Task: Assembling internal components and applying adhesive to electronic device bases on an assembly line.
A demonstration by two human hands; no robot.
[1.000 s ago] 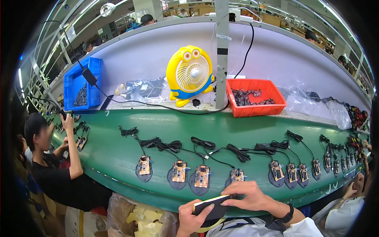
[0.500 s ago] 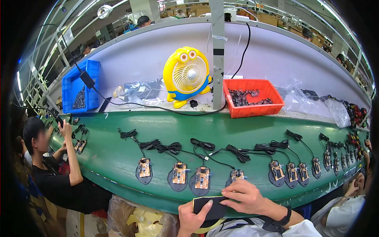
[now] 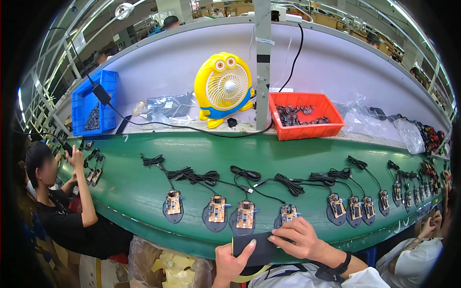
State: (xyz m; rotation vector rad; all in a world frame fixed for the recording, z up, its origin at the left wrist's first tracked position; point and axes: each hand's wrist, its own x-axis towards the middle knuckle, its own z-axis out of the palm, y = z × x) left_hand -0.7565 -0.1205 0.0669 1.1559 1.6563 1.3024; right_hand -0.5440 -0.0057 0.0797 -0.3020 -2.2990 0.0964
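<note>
My left hand grips a black sheet by its left side, thumb on top, just in front of the belt's near edge. The sheet is flat, with a thin pale-yellow edge showing at its left. My right hand is closed in a pinch at the sheet's upper right corner; whether a separate piece is between the fingertips cannot be seen. Just beyond my right fingers lies a mouse base with a circuit board, partly covered by them. Another such mouse base lies beyond the sheet.
More mouse bases with coiled black cables line the green belt. Behind it stand a blue bin, a yellow fan and a red bin of small dark parts. Co-workers sit at left and right.
The black sheet has tipped so that more of its top face shows and the yellow line along its far edge is gone from sight. Both hands keep hold; the view has shifted slightly.
</note>
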